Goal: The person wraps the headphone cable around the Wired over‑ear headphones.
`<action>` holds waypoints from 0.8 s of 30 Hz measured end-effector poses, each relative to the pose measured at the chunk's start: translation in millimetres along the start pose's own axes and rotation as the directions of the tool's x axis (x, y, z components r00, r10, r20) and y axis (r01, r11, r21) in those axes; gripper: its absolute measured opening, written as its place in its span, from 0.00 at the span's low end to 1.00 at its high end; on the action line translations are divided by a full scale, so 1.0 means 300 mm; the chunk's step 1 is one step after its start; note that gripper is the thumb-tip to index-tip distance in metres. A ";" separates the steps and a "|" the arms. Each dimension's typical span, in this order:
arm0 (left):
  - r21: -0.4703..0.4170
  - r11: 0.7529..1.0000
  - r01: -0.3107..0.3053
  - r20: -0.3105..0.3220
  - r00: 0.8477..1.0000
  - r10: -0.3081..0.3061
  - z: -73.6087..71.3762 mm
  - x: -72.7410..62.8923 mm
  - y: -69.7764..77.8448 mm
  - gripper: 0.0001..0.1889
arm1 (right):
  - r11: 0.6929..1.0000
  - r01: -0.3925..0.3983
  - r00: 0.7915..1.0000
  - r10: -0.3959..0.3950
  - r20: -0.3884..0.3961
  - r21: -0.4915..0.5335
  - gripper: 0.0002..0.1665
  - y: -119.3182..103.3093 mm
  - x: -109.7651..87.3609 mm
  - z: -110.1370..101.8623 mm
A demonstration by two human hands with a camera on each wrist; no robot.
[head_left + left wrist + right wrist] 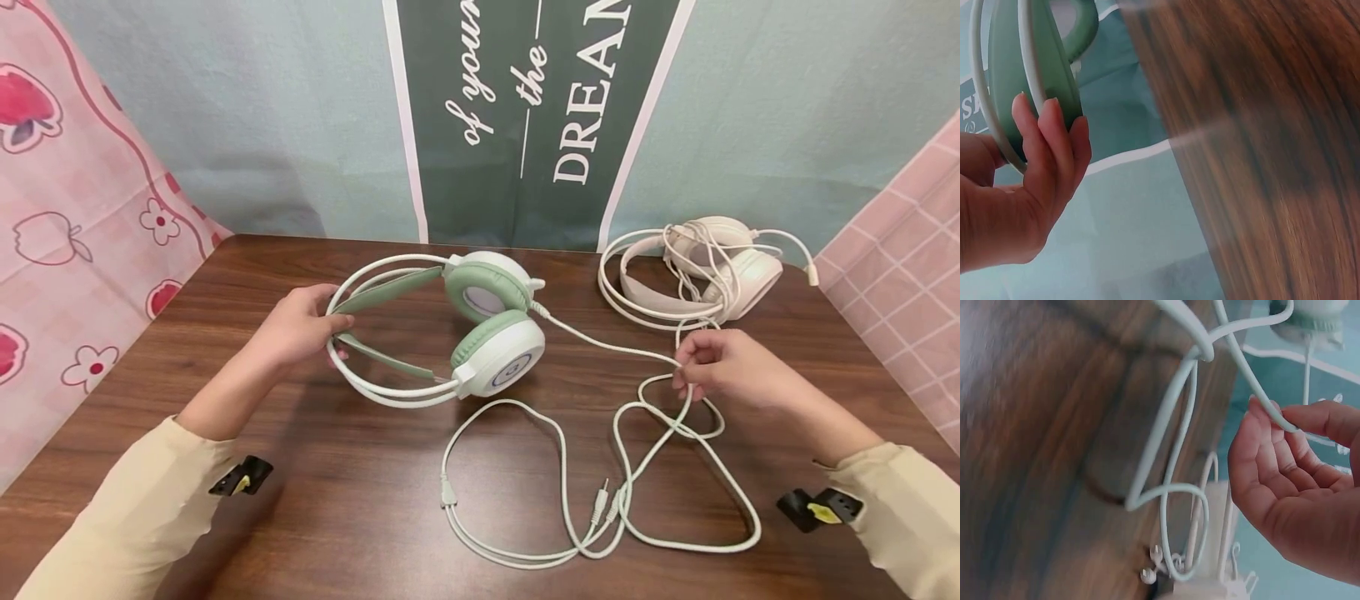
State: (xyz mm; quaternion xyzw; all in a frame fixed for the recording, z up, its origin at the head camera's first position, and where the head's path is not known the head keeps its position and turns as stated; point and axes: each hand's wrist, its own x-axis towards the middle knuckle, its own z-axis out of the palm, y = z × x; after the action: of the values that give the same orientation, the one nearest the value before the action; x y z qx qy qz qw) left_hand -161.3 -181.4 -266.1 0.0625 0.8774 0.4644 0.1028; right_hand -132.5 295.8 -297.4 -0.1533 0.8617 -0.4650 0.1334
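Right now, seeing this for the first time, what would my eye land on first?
Probably the green-and-white headset near the middle, its headband held in the person's left grip. Its long pale cable loops across the wooden table toward the right, where the right grip pinches it. Behind, large sideways white lettering stands out on a dark green panel, and a second, paler headset lies at the back right.

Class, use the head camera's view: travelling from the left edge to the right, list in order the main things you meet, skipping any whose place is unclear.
Pink fruit-print cloth → left hand → green-and-white ear cups → pale jack plug → right hand → pink tile-patterned panel.
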 end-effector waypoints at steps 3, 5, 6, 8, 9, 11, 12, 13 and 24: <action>0.010 1.000 -0.002 0.011 1.000 0.002 -0.010 -0.007 -0.010 0.19 | 0.997 -0.028 0.999 0.026 -0.027 -0.072 0.02 0.009 -0.011 -0.027; 0.000 1.000 -0.002 0.020 1.000 0.002 -0.016 -0.009 -0.015 0.18 | 0.980 -0.059 0.997 0.049 -0.058 -0.191 0.02 0.007 -0.019 -0.043; -0.008 1.000 0.000 0.023 1.000 0.000 -0.019 -0.010 -0.017 0.18 | 0.964 -0.079 0.995 0.061 -0.076 -0.254 0.02 0.003 -0.023 -0.050; -0.039 0.999 -0.002 0.028 1.000 0.003 -0.024 -0.010 -0.020 0.18 | 0.922 -0.115 0.990 0.078 -0.114 -0.369 0.02 -0.004 -0.030 -0.066; -0.048 0.999 -0.003 0.027 1.000 0.005 -0.026 -0.010 -0.021 0.18 | 0.898 -0.127 0.988 0.076 -0.135 -0.421 0.03 -0.008 -0.033 -0.074; -0.065 0.998 -0.001 0.027 1.000 0.003 -0.031 -0.011 -0.025 0.18 | 0.856 -0.131 0.986 0.059 -0.158 -0.500 0.03 -0.015 -0.034 -0.089; -0.069 0.998 0.001 0.027 1.000 0.001 -0.034 -0.012 -0.026 0.19 | 0.836 -0.123 0.986 0.043 -0.161 -0.534 0.03 -0.017 -0.034 -0.097; -0.071 0.997 0.001 0.028 1.000 0.002 -0.037 -0.012 -0.027 0.19 | 0.818 -0.115 0.987 0.027 -0.161 -0.564 0.04 -0.018 -0.034 -0.104; -0.076 0.997 0.001 0.041 0.999 0.002 -0.049 -0.018 -0.029 0.19 | 0.876 -0.037 0.994 -0.016 -0.105 -0.481 0.06 -0.019 -0.045 -0.140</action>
State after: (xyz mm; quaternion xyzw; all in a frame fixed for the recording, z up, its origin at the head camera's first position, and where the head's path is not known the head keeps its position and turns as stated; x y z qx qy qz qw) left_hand -159.7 -199.3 -264.6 0.0684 0.8568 0.4961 0.1232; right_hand -135.0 329.9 -269.1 -0.1523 0.9570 -0.2423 0.0479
